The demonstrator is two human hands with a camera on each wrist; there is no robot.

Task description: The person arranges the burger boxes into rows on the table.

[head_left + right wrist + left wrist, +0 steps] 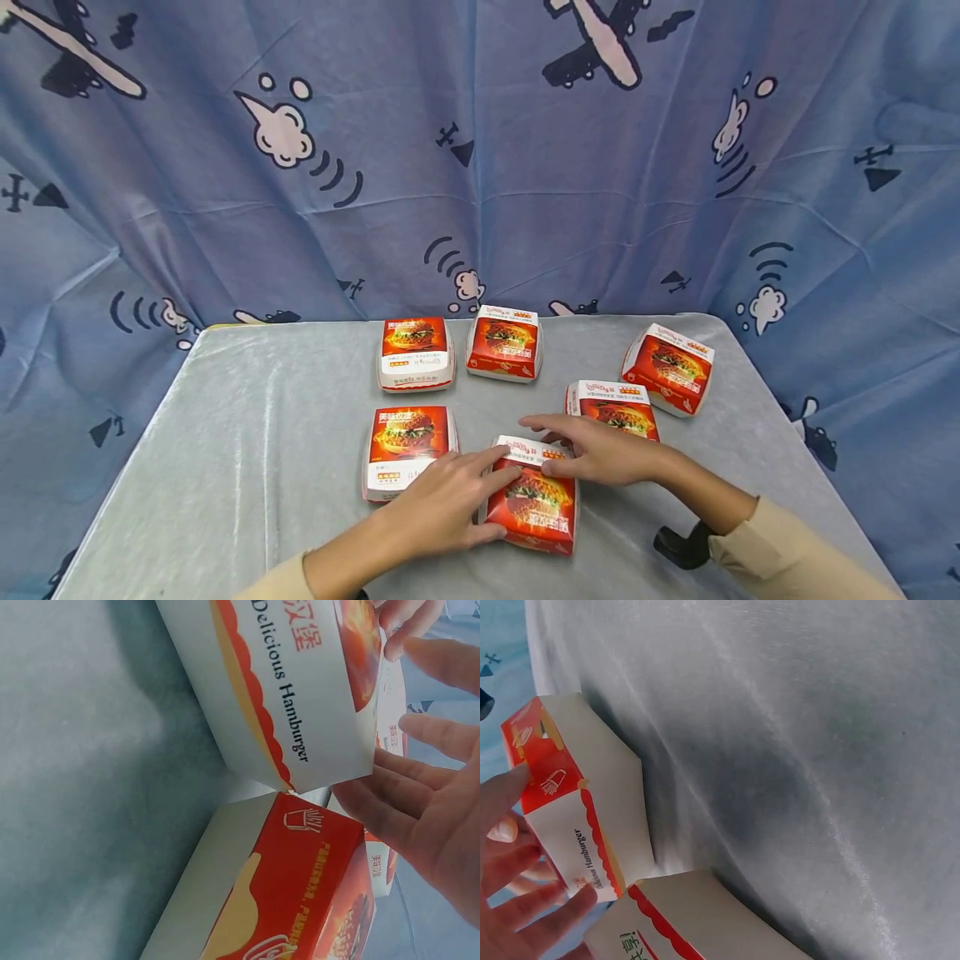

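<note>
A red and white hamburger box (pixel 532 504) stands near the table's front with both hands on it. My left hand (pixel 442 504) lies along its left side, fingers spread over the upper edge and thumb lower down. My right hand (pixel 611 450) touches its back right corner with extended fingers. In the left wrist view, fingers and thumb rest against a box (pixel 611 817). The right wrist view has fingertips at the corner of a box (pixel 300 697) printed "Delicious Hamburger". Another box (pixel 617 417) is partly hidden behind my right hand.
A similar box (pixel 408 433) stands left of my left hand. Two more, a left one (pixel 414 354) and a middle one (pixel 504 343), stand by the back edge, and one (pixel 669 369) at the back right. A grey cloth covers the table (pixel 247 450); a patterned blue curtain (pixel 405 167) hangs behind.
</note>
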